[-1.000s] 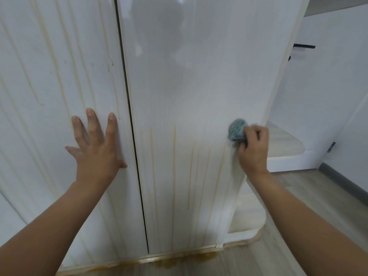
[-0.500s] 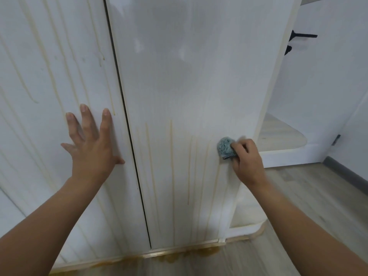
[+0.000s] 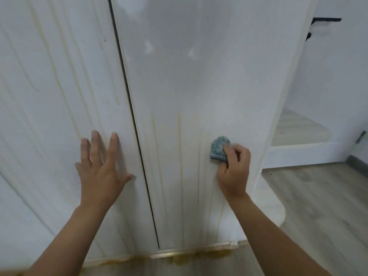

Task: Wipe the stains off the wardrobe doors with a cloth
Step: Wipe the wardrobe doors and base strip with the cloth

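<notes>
**Wardrobe front, two doors, wiping under way**

1. Left door (image 3: 49, 108): white and glossy. Long pale-yellow drip streaks (image 3: 58, 84) run down most of its visible height.
2. Right door (image 3: 209, 76): white, separated from the left door by a dark vertical gap. The upper part reflects the room, and the stains (image 3: 179, 152) are confined to the lower half as thin vertical yellow lines.
3. Floor (image 3: 318, 206): grey wood-look planks to the right of the wardrobe and below it.
4. Side shelf (image 3: 294, 130): pale and round-cornered, fixed beside the right door's outer edge.
5. Yellow residue (image 3: 199, 254): patches along the base strip, where the doors meet the floor.
6. Left hand (image 3: 101, 172): flat against the left door near the gap, fingers straight and spread, holding nothing.
7. Right hand (image 3: 234, 170): fingers curled round the cloth, pressing it to the right door.
8. Cloth (image 3: 218, 149): small, blue-grey and bunched (only its upper-left part shows past the fingers). It lies on the lower right door, just right of the streaks.
</notes>
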Demonstrator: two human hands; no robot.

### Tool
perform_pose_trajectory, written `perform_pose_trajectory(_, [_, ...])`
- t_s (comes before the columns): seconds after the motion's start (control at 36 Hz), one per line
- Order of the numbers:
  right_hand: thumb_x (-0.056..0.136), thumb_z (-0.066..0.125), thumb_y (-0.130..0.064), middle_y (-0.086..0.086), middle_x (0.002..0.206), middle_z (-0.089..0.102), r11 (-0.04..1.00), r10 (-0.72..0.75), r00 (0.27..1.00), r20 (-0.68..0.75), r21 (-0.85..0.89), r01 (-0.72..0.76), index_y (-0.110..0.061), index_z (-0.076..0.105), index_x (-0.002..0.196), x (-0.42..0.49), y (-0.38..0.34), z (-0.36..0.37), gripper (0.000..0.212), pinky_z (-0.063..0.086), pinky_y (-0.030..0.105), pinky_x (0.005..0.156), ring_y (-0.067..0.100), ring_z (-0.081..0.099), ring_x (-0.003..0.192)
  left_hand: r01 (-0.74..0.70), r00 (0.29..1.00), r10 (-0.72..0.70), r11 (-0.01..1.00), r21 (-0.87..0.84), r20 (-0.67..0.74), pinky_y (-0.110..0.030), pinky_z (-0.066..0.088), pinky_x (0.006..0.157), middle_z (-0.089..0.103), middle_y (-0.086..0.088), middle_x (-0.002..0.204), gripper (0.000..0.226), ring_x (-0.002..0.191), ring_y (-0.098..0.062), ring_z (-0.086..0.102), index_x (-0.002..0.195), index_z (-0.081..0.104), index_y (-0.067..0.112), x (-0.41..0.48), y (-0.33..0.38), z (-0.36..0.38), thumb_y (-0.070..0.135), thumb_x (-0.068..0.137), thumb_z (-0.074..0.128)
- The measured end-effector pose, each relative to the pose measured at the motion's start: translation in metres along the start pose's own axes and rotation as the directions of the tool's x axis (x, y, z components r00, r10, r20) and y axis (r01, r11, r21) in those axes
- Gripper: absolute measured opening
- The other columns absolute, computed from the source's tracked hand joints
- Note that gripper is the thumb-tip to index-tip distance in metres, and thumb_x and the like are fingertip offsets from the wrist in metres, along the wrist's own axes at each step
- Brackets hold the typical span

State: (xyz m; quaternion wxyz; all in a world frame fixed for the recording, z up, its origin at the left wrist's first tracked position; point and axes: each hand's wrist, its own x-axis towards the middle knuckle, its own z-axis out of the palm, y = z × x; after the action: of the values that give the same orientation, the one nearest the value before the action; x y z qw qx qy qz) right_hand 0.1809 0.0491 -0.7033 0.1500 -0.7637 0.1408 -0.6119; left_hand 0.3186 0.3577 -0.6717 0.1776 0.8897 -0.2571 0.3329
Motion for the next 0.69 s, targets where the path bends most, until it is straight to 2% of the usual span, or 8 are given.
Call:
perform_pose_trajectory(0.08, [0.075, 0.049, 0.019, 0.021, 0.106, 0.055, 0.997, -0.073, 0.997, 0.016, 0.012, 0.073, 0.004, 0.071, 0.115, 0.0, 0.007, -0.003, 0.048, 0.053, 0.043, 0.087, 0.036, 0.058, 0.098, -0.014, 1.0, 0.014, 1.0, -0.006, 0.019, -0.085, 0.02, 0.107, -0.011, -0.014, 0.172, 0.145, 0.156, -0.048, -0.006, 0.166, 0.014, 0.024, -0.006, -0.003, 0.013, 0.043, 0.051, 0.101])
perform_pose_trajectory(0.14, [0.075, 0.049, 0.017, 0.021, 0.106, 0.056, 0.998, 0.063, 0.99, -0.128, 0.035, -0.059, 0.002, 0.072, 0.115, 0.019, 0.006, -0.01, 0.049, 0.05, 0.028, 0.093, 0.027, 0.058, 0.099, -0.016, 1.0, 0.016, 1.0, -0.014, 0.025, -0.09, 0.018, 0.101, -0.016, -0.01, 0.171, 0.146, 0.156, -0.048, -0.007, 0.166, 0.013, 0.024, -0.006, -0.004, 0.017, 0.044, 0.051, 0.1])
perform_pose_trajectory(0.22, [0.079, 0.05, 0.007, 0.014, 0.109, 0.056, 0.913, 0.409, 0.829, -0.381, 0.177, -0.369, -0.004, 0.072, 0.118, 0.06, -0.004, -0.016, 0.046, 0.042, 0.009, 0.091, 0.012, 0.056, 0.099, -0.015, 0.999, 0.016, 0.999, -0.034, 0.035, -0.093, 0.013, 0.097, -0.02, -0.008, 0.171, 0.148, 0.156, -0.044, -0.014, 0.165, 0.01, 0.027, -0.005, -0.005, 0.022, 0.044, 0.049, 0.1])
perform_pose_trajectory(0.31, [0.082, 0.048, 0.004, 0.002, 0.11, 0.048, 0.871, 0.49, 0.727, -0.481, 0.239, -0.429, -0.005, 0.071, 0.122, 0.079, -0.011, -0.007, 0.047, 0.042, 0.008, 0.091, 0.012, 0.056, 0.098, 0.02, 0.998, -0.016, 0.997, -0.074, 0.063, -0.09, 0.001, 0.102, -0.035, 0.0, 0.166, 0.144, 0.15, -0.031, -0.036, 0.163, 0.003, 0.034, -0.002, -0.003, 0.024, 0.044, 0.054, 0.098])
perform_pose_trajectory(0.42, [0.088, 0.051, 0.005, 0.01, 0.11, 0.044, 0.948, 0.319, 0.848, -0.423, 0.13, -0.291, -0.002, 0.062, 0.135, 0.046, -0.036, 0.025, 0.049, 0.046, 0.026, 0.093, 0.024, 0.051, 0.102, 0.035, 0.997, -0.027, 0.992, -0.12, 0.067, -0.087, -0.002, 0.103, -0.037, 0.003, 0.164, 0.143, 0.15, -0.028, -0.037, 0.162, 0.003, 0.037, -0.002, -0.003, 0.023, 0.045, 0.055, 0.097])
perform_pose_trajectory(0.5, [0.091, 0.057, -0.004, 0.021, 0.117, 0.048, 0.997, 0.058, 0.977, -0.205, -0.038, -0.068, -0.002, 0.058, 0.139, 0.008, -0.049, 0.035, 0.048, 0.043, 0.034, 0.095, 0.035, 0.048, 0.108, 0.018, 0.999, -0.011, 0.99, -0.138, 0.048, -0.089, 0.0, 0.102, -0.034, 0.003, 0.166, 0.147, 0.151, -0.028, -0.034, 0.163, -0.001, 0.041, -0.001, -0.005, 0.023, 0.045, 0.053, 0.097])
perform_pose_trajectory(0.58, [0.094, 0.052, -0.01, 0.022, 0.119, 0.048, 0.985, -0.128, 0.992, -0.012, -0.116, 0.125, 0.0, 0.058, 0.137, -0.002, -0.043, 0.027, 0.044, 0.045, 0.04, 0.095, 0.038, 0.049, 0.109, 0.011, 1.0, -0.006, 0.989, -0.15, 0.031, -0.09, 0.0, 0.1, -0.028, 0.001, 0.168, 0.155, 0.153, -0.029, -0.032, 0.162, -0.008, 0.042, -0.002, -0.007, 0.025, 0.043, 0.049, 0.099])
perform_pose_trajectory(0.69, [0.095, 0.047, -0.006, 0.005, 0.117, 0.046, 0.999, -0.013, 0.998, -0.068, -0.052, 0.009, -0.004, 0.061, 0.136, 0.028, -0.046, 0.009, 0.044, 0.041, 0.019, 0.099, 0.021, 0.05, 0.107, 0.001, 1.0, 0.0, 0.985, -0.173, 0.009, -0.091, 0.001, 0.1, -0.018, -0.002, 0.172, 0.154, 0.155, -0.03, -0.026, 0.163, -0.001, 0.042, -0.002, -0.01, 0.028, 0.043, 0.046, 0.1])
